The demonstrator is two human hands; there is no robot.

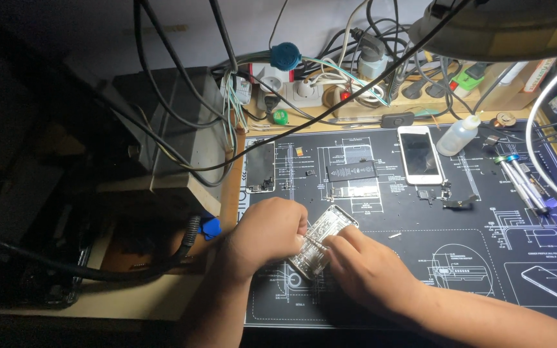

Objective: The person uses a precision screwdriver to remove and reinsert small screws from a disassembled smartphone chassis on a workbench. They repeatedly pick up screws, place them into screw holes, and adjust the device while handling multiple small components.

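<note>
We note the dark repair mat (459,258) bearing the stripped phone housing (322,241) at its near-left. Our left hand (267,233) grips the housing's edge; our right hand (363,267) pinches tweezers (314,243) over it. We judge it light, stiff, fragile; best held by its side rails.

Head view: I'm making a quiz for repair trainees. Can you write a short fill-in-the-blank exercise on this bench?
1. Both hands work on an opened phone housing lying on the dark ____.
2. The right hand holds thin ____ over the housing.
3. The white smartphone lies screen ____.
4. Right of that smartphone stands a small clear ____.

Missing words: repair mat; tweezers; up; squeeze bottle
</note>
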